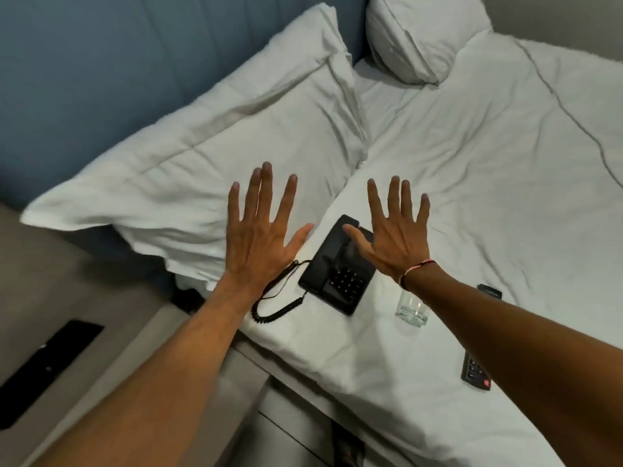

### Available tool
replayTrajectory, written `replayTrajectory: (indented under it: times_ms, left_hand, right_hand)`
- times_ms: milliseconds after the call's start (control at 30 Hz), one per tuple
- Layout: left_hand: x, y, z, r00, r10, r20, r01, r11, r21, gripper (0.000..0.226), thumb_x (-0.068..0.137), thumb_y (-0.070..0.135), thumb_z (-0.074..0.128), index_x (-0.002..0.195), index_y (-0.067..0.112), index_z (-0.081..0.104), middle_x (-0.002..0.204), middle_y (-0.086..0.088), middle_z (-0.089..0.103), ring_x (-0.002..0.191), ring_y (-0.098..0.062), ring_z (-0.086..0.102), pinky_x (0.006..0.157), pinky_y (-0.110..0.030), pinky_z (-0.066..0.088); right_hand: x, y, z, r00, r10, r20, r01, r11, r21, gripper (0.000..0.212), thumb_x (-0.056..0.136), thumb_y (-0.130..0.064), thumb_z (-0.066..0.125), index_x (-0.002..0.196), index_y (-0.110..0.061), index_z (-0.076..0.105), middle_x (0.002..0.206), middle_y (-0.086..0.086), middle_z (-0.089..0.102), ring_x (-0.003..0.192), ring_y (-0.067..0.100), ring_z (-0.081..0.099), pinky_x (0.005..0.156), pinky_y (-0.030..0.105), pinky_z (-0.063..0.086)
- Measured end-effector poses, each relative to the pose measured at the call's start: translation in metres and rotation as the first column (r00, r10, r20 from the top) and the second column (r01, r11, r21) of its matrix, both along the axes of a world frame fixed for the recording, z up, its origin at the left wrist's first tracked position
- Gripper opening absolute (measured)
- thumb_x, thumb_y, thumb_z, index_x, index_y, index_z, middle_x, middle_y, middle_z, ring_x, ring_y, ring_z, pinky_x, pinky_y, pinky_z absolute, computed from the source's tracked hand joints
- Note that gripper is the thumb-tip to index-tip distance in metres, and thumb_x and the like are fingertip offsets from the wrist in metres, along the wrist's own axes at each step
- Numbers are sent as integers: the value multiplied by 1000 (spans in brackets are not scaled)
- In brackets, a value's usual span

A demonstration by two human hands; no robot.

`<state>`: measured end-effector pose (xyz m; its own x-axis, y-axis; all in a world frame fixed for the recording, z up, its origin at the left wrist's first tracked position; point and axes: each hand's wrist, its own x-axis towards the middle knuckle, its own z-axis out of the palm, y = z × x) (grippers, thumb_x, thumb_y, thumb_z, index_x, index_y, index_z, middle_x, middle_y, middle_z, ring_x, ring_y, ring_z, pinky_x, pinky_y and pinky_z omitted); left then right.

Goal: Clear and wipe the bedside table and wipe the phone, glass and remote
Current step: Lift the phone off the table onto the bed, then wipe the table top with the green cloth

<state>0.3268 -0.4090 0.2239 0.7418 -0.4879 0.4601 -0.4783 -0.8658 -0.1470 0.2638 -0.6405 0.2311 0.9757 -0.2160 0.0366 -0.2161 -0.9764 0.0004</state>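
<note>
Phone (337, 267), glass (412, 310), remote (476, 371): on the bed (472, 163), off the table. Left hand (261, 230), right hand (392, 235): splayed, empty. No cloth visible; wiping seemingly remains.

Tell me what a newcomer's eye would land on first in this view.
Two bare hands, the left hand and the right hand, are spread open with fingers splayed above the white bed, holding nothing. Just beneath them a black corded phone lies on the duvet, stark against the white, its coiled cord trailing toward the bed's edge. Nearer the right forearm stand an empty glass and, partly hidden by the arm, a black remote.
</note>
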Motion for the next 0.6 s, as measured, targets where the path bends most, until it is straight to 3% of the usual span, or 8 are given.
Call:
replayTrajectory:
  times_ms: [133,367,600]
  left_hand:
    - [-16,61,33,992,119,50,-119,993,-13,79,99,69,25,160,21,11,166,-21,10,155,-32,9,121,-61,13]
    - [-68,183,82,935,343,93,-336,938,-84,77,99,68,28,159,20,20,165,-20,17,154,-33,16,119,-63,16]
    - [-159,323,103,768,628,126,-622,778,-90,75,99,68,27,159,22,23,164,-20,20,153,-33,19,118,-64,18]
  right_hand:
    - [6,46,34,991,114,64,-113,993,-16,92,87,-79,13,159,-23,-4,165,22,-4,153,37,-1,119,64,3]
    - [17,158,82,923,348,163,-347,937,-36,92,88,-78,16,159,-23,-1,165,22,0,153,37,3,119,63,6]
    - [-2,310,105,753,626,204,-623,777,-86,93,86,-80,13,159,-24,5,165,20,6,153,35,5,120,61,7]
